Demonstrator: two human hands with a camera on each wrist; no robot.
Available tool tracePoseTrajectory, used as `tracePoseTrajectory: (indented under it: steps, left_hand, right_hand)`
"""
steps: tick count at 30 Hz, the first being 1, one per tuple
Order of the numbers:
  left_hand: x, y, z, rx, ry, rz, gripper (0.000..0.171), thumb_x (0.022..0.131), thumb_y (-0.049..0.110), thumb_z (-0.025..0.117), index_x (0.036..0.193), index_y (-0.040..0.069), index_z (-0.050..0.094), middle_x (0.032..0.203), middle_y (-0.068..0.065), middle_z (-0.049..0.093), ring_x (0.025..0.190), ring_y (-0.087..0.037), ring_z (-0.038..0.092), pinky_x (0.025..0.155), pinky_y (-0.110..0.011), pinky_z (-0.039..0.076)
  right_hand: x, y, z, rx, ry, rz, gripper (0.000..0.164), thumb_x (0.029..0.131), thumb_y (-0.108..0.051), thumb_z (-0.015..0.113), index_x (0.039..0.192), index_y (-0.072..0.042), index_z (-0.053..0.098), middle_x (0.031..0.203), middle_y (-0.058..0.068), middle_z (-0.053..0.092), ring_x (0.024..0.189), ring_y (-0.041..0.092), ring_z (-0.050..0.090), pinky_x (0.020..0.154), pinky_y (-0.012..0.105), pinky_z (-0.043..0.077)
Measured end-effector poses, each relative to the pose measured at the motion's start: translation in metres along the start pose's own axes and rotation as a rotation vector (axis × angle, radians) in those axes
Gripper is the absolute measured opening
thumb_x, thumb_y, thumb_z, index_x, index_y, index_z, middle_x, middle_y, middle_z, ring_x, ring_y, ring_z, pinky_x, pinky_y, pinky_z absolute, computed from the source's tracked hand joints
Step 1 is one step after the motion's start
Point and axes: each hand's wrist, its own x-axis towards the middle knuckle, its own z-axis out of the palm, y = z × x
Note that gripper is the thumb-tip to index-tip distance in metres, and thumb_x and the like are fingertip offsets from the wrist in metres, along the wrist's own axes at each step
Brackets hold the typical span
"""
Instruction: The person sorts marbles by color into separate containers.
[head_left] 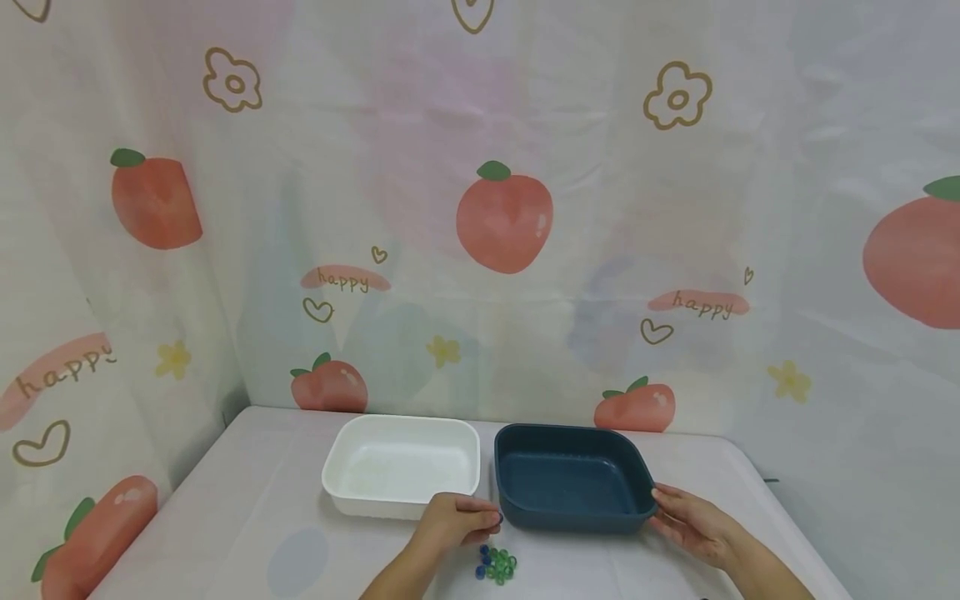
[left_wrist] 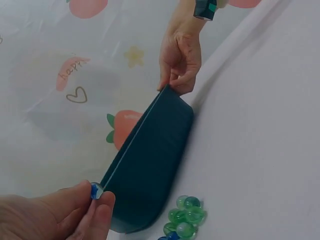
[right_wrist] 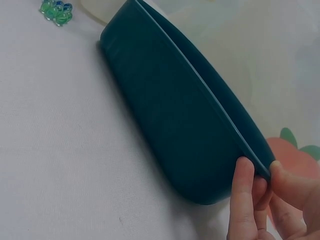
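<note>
Left grip (head_left: pixel 459 520): fingers closed in a pinch, thumb against fingertip, on a single blue-and-clear marble (left_wrist: pixel 96 191). The held marble is clear of the worktop (head_left: pixel 195 533), just beside the near left corner of the dark blue bin (head_left: pixel 573 522); whether it touches the bin cannot be determined.

Right grip (head_left: pixel 693 525): closed on the right end of the dark blue bin, thumb at the rim and fingers against the outer face of the wall. A dark wristband (left_wrist: pixel 204 9) is noted above this grip.

Loose marbles: green marbles (head_left: pixel 498 567) lie in a tight cluster on the near part of the worktop, in front of the dark blue bin's left end. A few blue marbles (head_left: pixel 481 572) lie at the left edge of the cluster, touching or almost touching the green ones.

Containers: the dark blue bin stands upright, right of the white bin (head_left: pixel 397 503), with a narrow gap between them. The left grip partly overlaps the white bin's near right corner in the head view.

Surroundings: a pale printed backdrop (head_left: pixel 420 192) with peaches, flowers, hearts and the word "happy" rises beyond the worktop's far edge.
</note>
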Motion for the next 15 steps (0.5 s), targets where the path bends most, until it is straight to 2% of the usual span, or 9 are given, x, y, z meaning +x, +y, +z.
tracePoseTrajectory:
  steps: [2, 4, 11, 15]
  left_hand:
    - [0.001, 0.008, 0.001, 0.002, 0.007, 0.017, 0.020, 0.085, 0.003, 0.074, 0.102, -0.008, 0.072, 0.089, -0.014, 0.075, 0.080, -0.021, 0.074, 0.072, -0.029, 0.062]
    - [0.002, 0.015, 0.002, 0.007, 0.015, 0.031, 0.019, 0.085, 0.004, 0.075, 0.101, -0.007, 0.073, 0.088, -0.013, 0.075, 0.080, -0.021, 0.074, 0.071, -0.028, 0.062]
    - [0.008, 0.029, 0.001, 0.029, 0.048, 0.044, 0.018, 0.086, 0.005, 0.075, 0.100, -0.006, 0.073, 0.088, -0.013, 0.075, 0.079, -0.022, 0.074, 0.070, -0.029, 0.062]
    - [0.014, 0.030, 0.001, 0.047, 0.072, 0.039, 0.017, 0.086, 0.006, 0.075, 0.099, -0.005, 0.074, 0.087, -0.013, 0.075, 0.077, -0.021, 0.074, 0.069, -0.028, 0.062]
  right_hand:
    - [0.000, -0.001, 0.001, -0.007, 0.015, 0.002, 0.060, 0.097, -0.008, 0.061, 0.144, 0.012, 0.028, 0.096, 0.002, 0.066, 0.090, 0.011, 0.065, 0.090, 0.030, 0.058]
    - [0.001, -0.002, 0.002, -0.011, 0.026, 0.004, 0.068, 0.097, -0.008, 0.061, 0.147, 0.013, 0.020, 0.096, 0.002, 0.066, 0.090, 0.011, 0.065, 0.089, 0.029, 0.058]
    - [0.001, -0.003, 0.004, 0.022, 0.009, 0.014, 0.052, 0.098, -0.008, 0.059, 0.140, 0.011, 0.035, 0.095, 0.003, 0.068, 0.089, 0.012, 0.067, 0.089, 0.029, 0.058]
    - [0.000, -0.002, 0.004, 0.012, 0.036, 0.028, 0.062, 0.098, -0.009, 0.060, 0.144, 0.013, 0.026, 0.092, 0.003, 0.066, 0.085, 0.011, 0.065, 0.088, 0.029, 0.059]
